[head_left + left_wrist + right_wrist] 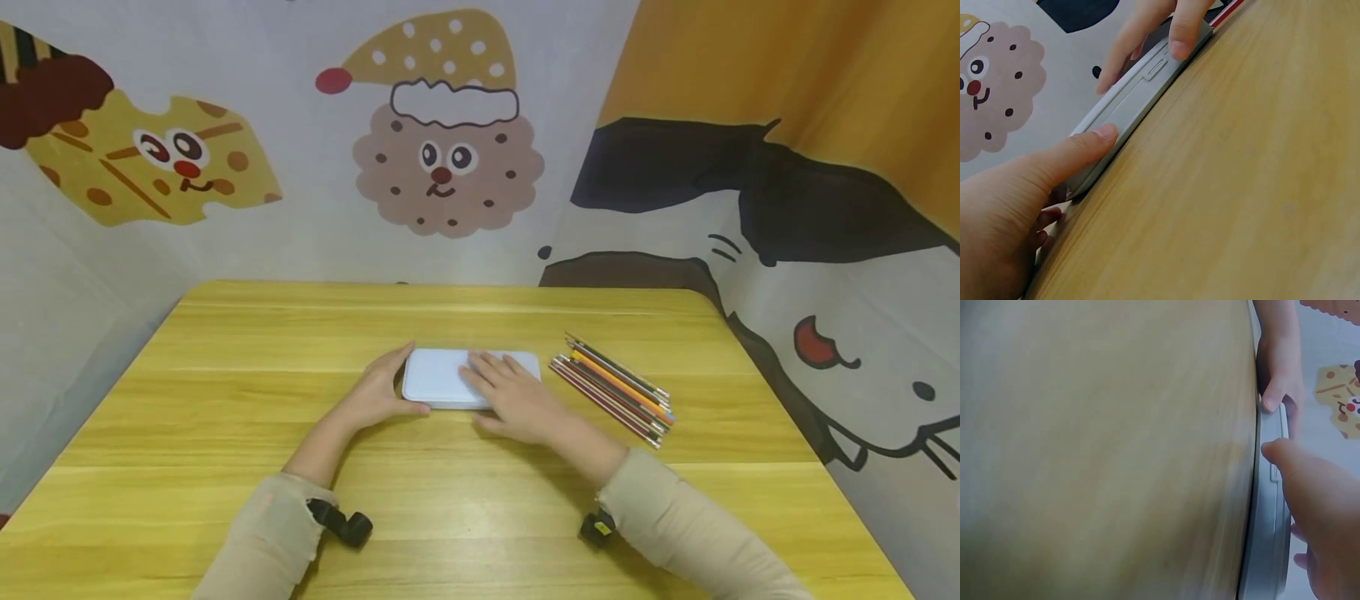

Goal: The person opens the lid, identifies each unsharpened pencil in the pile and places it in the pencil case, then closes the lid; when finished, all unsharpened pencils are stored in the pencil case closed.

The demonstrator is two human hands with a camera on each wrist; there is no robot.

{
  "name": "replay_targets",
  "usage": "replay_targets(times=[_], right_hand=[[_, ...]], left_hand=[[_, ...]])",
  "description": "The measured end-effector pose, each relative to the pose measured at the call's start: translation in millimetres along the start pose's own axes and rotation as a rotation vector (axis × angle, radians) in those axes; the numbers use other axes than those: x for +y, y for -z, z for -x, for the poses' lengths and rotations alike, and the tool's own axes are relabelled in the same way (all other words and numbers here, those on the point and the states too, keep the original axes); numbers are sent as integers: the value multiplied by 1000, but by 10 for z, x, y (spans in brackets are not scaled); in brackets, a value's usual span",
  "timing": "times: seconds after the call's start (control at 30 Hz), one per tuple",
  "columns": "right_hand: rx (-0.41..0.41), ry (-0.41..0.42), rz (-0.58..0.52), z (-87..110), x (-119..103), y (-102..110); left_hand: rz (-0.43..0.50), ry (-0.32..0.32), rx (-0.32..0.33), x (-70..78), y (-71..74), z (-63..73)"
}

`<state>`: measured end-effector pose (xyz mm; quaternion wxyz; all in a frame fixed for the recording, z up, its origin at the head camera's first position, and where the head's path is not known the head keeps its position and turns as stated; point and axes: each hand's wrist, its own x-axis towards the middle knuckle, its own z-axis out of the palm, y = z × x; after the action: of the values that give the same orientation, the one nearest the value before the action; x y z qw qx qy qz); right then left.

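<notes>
From the head view I see my left hand (378, 394) cupped round the left end of a flat, round-cornered pale case (442, 377) lying mid-way on the yellow wood-grain surface (225, 400), my right hand (513, 397) laid across its lid with fingers nearly straight, and a fan of slim coloured pencils (615, 388) just beside it to the right. At the left wrist, my thumb (1085, 147) presses the case's smooth grey front edge (1129, 109) in a clamped grip. At the right wrist, blurred, my thumb (1285, 459) touches that edge (1266, 519), the grip loose.

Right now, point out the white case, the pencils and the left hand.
white case (438, 377), head view, bare lid between the hands.
pencils (611, 388), head view, middle of the bundle.
left hand (377, 393), head view, back of the hand.
</notes>
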<state>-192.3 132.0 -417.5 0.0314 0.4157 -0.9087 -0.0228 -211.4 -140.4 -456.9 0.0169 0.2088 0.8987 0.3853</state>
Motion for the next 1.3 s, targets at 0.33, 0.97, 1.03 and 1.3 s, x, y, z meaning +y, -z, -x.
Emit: replay_targets(times=[0.33, 0.97, 1.03, 1.3], right_hand=[[-36, -31, 25, -30, -92, -9], [-87, -80, 209, -135, -322, 38], [-71, -83, 249, -150, -357, 47], [-1, -94, 496, -169, -468, 23]], left_hand=[[-24, -11, 3, 9, -5, 9], [-35, 5, -15, 41, 14, 24], [-31, 1, -15, 36, 16, 24], [-36, -2, -19, 39, 8, 22]])
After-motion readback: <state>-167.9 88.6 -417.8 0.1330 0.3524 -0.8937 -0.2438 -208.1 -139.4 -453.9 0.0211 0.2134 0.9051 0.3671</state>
